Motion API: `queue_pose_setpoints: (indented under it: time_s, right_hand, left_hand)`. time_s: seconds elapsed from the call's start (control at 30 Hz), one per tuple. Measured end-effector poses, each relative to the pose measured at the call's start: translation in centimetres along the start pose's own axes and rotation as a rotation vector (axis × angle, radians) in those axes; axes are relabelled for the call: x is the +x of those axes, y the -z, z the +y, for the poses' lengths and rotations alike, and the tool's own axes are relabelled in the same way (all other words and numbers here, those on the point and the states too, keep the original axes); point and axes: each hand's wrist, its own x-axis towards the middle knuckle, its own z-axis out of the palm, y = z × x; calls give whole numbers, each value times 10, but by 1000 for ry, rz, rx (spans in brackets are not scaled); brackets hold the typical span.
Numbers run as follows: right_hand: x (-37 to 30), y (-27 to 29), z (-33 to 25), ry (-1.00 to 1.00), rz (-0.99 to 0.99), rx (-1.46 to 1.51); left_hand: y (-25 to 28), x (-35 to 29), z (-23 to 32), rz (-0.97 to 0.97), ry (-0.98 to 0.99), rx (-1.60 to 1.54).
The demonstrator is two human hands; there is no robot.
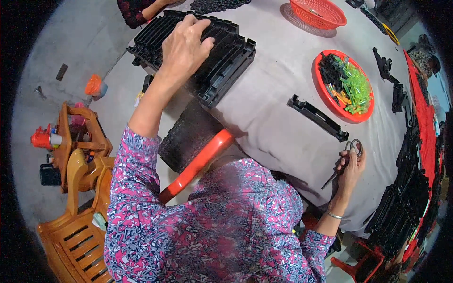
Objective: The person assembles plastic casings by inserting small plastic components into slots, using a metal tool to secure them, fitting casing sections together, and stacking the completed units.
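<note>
The left hand is over the stack of strips by the tabletop's left edge, its grip unclear. The right hand grasps scissors. One strip lies apart; which are finished, I cannot tell.

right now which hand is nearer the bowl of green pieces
Right. The right hand, holding scissors, is on the near side of the bowl; the left hand is far left, over the stacked black parts.

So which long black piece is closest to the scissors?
The long black piece lying alone, one end by the scissors in the right hand. The stack by the left hand and pieces along the right are farther.
</note>
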Motion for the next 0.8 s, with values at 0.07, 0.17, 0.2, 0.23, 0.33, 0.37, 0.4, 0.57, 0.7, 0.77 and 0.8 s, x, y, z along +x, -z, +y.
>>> queue_pose_setpoints:
  time_s: [0.07, 0.17, 0.2, 0.23, 0.33, 0.37, 0.4, 0.57, 0.7, 0.77, 0.8]
  right_hand:
    - [-1, 1, 1, 14, 23, 5]
    - [0, 4, 5, 18, 65, 23]
    - [0, 2, 6, 28, 84, 17]
    - [2, 1, 9, 38, 93, 13]
    - [3, -4, 9, 57, 72, 56]
    - [1, -7, 4, 46, 74, 45]
    - [0, -8, 0, 50, 72, 49]
    - [3, 0, 8, 83, 46, 0]
    - [2, -4, 5, 88, 176, -4]
    - [4, -1, 8, 126, 203, -11]
    - [5, 1, 12, 104, 177, -13]
  left_hand:
    - [7, -5, 27, 56, -31, -121]
    - [1, -28, 63, 20, -203, -439]
    - [-3, -43, 75, -108, -210, -516]
    - [-7, -58, 88, -170, -226, -568]
    - [-30, -104, 120, -330, -293, -742]
    - [-34, -112, 127, -424, -386, -752]
    - [-44, -125, 135, -394, -444, -801]
    - [-69, -133, 157, -483, -390, -927]
    - [-68, -128, 155, -544, -145, -1108]
    - [-70, -135, 155, -484, -142, -1126]
    - [-70, -137, 156, -456, -141, -1109]
